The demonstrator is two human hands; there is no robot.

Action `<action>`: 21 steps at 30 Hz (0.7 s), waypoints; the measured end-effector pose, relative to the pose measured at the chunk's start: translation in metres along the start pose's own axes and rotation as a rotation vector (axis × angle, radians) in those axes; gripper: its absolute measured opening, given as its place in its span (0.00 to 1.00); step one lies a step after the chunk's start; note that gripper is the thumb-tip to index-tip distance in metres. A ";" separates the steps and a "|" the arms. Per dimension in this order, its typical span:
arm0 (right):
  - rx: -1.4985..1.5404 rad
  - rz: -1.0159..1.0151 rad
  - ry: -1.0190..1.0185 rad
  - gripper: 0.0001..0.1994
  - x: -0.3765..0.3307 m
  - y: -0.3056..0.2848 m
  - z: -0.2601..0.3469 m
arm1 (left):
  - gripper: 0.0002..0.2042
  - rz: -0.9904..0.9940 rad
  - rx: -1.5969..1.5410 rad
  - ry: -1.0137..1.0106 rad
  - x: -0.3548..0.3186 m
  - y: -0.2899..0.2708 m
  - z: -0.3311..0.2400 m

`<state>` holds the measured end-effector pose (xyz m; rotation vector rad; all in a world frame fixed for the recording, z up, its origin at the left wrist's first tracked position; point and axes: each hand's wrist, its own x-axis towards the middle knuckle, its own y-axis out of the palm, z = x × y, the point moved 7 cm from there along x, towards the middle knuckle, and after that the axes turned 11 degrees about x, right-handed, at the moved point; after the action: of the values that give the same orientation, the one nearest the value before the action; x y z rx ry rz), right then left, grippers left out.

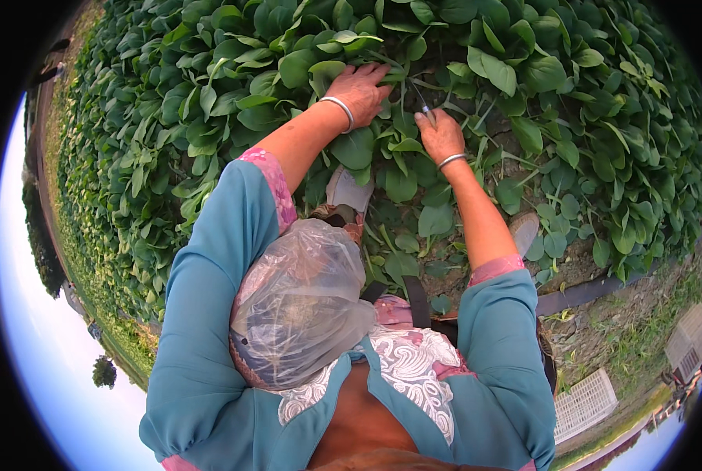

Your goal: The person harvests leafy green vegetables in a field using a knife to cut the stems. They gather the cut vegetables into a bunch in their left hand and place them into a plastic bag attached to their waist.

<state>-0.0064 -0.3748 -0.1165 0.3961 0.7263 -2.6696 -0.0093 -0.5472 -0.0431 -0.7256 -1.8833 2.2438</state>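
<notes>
At the upper middle, my left hand (362,96) is closed around the stems of a leafy green plant (396,77), its fingertips partly hidden among the leaves. Just to its right, my right hand (443,135) grips the handle of a small knife (423,97). The thin blade points up and left, toward the plant's base near my left fingers. Whether the blade touches the stems I cannot tell. Both wrists wear a silver-coloured bangle. Cut or loose leaves and stems (516,157) lie on the soil to the right of the knife.
Dense leafy greens (170,118) surround both hands. My left shoe (349,190) and right shoe (526,233) stand among the plants. A clear plastic covering (300,302) wraps my left knee. A dark strip (594,292) edges the bed; pale plastic crates (586,406) stand beyond it, lower right.
</notes>
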 end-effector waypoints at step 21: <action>0.130 0.211 0.339 0.25 0.047 0.041 -0.031 | 0.18 0.030 -0.049 -0.048 -0.011 0.008 0.002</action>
<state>-0.0275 -0.4037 -0.1766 0.9226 0.5652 -2.4820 0.0008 -0.5549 -0.0477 -0.7177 -1.9682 2.2605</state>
